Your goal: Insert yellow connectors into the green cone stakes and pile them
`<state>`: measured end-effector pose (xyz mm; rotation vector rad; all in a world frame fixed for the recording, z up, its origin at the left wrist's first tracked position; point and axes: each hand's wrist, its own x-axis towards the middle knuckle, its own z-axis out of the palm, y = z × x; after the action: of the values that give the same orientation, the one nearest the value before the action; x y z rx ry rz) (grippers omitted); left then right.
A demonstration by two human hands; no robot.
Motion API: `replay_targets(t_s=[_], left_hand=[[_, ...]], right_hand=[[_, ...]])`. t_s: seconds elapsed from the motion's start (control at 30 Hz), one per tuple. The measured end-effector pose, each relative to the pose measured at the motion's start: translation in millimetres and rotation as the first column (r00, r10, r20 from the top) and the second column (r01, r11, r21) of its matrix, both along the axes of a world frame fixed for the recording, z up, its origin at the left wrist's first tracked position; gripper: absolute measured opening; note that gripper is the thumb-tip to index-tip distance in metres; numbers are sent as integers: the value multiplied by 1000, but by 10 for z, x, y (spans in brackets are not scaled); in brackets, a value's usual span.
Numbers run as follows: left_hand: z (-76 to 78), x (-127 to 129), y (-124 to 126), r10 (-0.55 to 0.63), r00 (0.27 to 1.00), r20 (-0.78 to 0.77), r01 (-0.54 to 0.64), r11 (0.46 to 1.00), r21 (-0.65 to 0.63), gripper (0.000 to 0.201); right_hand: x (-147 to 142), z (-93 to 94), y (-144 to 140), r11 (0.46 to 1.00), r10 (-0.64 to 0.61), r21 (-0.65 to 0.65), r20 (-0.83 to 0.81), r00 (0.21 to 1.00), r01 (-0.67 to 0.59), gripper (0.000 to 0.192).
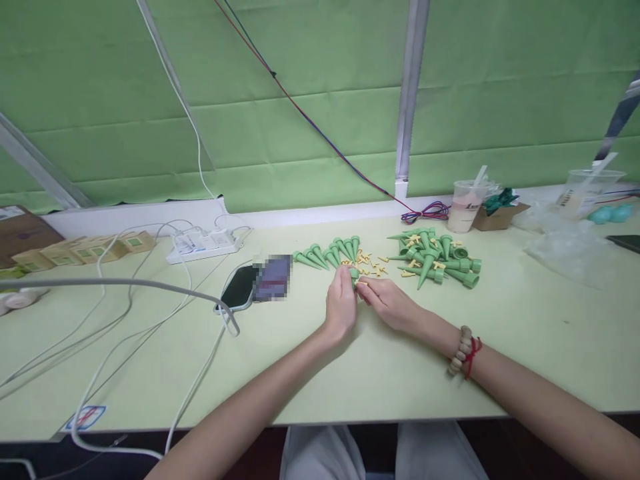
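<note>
My left hand (pixel 341 305) grips a green plastic cone (pixel 355 273) at the middle of the pale green table (pixel 310 380). My right hand (pixel 387 302) meets it from the right, fingertips pinching a small yellow piece (pixel 361 283) against the cone. Just beyond my hands lies a neat row of green cones (pixel 327 253), then several loose yellow pieces (pixel 371 262). A jumbled heap of green cones (pixel 435 257) sits further right. A bead bracelet and red string circle my right wrist.
A phone (pixel 239 288) lies left of my hands, with white cables and a power strip (pixel 204 243) beyond. Small cardboard boxes (pixel 80 250) line the far left. Plastic cups (pixel 467 205), a small carton and clear bags (pixel 570 250) stand at the right.
</note>
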<state>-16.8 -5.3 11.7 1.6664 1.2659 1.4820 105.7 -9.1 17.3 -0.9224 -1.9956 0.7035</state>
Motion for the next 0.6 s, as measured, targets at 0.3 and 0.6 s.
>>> replay_targets(t_s=[0.3, 0.6], left_hand=[[-5, -101, -68, -164, 983, -77, 172, 978, 115, 37], [123, 20, 1, -89, 948, 306, 137, 981, -138, 30]], right_hand=[[-89, 120, -82, 391, 6, -669, -685, 728, -632, 42], [-2, 31, -12, 992, -75, -97, 46, 996, 79, 35]])
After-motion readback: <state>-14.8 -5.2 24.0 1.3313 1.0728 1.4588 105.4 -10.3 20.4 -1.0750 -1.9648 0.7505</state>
